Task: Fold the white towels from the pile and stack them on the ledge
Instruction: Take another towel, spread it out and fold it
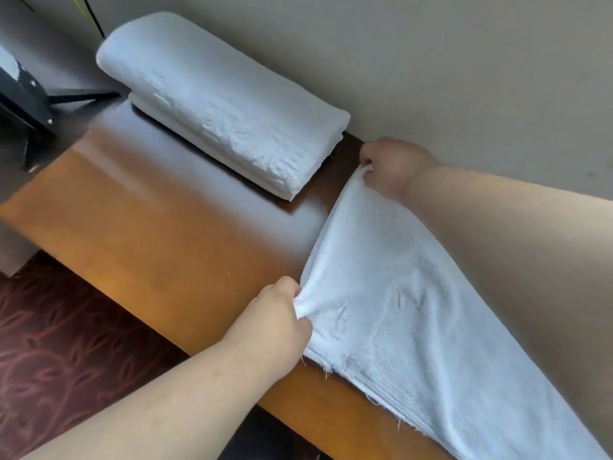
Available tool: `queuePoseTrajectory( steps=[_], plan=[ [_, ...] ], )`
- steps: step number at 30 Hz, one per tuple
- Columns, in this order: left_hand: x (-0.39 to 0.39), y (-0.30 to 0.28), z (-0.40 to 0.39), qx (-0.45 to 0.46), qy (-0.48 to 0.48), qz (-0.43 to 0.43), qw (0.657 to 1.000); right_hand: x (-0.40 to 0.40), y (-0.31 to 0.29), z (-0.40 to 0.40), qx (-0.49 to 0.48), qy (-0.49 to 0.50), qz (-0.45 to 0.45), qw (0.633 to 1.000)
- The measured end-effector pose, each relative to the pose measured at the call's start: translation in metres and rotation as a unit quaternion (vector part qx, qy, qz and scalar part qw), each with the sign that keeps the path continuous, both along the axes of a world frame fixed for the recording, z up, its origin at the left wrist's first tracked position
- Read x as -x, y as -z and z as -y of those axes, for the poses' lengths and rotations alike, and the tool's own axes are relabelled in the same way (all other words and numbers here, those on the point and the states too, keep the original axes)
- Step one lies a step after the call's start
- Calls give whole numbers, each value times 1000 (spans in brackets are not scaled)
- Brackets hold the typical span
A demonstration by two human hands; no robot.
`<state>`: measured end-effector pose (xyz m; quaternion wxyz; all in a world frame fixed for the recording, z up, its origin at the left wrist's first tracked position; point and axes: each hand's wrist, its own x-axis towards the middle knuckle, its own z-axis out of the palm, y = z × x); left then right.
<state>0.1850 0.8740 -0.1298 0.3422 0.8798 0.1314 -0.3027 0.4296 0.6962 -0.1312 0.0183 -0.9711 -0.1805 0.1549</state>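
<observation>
Towel [414, 310] lengthwise along ledge [149, 234], hands gripping end

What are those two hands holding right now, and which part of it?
Both grip one white towel spread on the ledge: the left hand pinches its near corner, the right hand its far corner by the wall.

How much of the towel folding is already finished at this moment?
Done: a stack of folded towels lies on the wooden ledge by the wall. In hand: left hand and right hand each grip a corner of one spread towel. Left: folding and stacking it. The pile is out of view.
</observation>
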Motion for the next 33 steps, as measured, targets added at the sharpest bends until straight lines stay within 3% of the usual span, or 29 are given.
queuePoseTrajectory(
  steps=[4, 7, 13, 16, 19, 23, 25, 27, 30, 33],
  plan=[
    [-14, -3, -3, 64, -51, -49, 995, 11, 14, -1, -68, 80, 4, 994],
    [-19, -1, -7, 48, -47, -56, 996, 13, 21, 0, -128, 144, 23, 981],
    [-16, -14, 3, 103, -148, -73, 981, 38, 27, 13, -244, 162, -20, 956],
    [-18, -15, 11, 105, -131, -118, 979, 48, 26, 18, -216, 186, -3, 959],
    [-24, -14, 1, 77, -111, -146, 980, 60, 32, 21, -103, 189, -22, 976],
    [-28, -6, -17, -99, -33, -78, 991, 63, 41, 29, -42, 138, -84, 986],
    [-25, -6, -9, -153, -43, -53, 986, 68, 32, 32, -98, 143, -81, 981],
    [-19, -7, 8, -239, -4, 23, 971, 85, 21, 38, -182, 184, -23, 966],
    [-13, -14, 43, -217, 169, 209, 938, 140, 8, 53, -222, 257, 35, 940],
    [-21, -14, 80, -165, 307, 255, 902, 209, 13, 80, -175, 311, 10, 934]
  ],
)
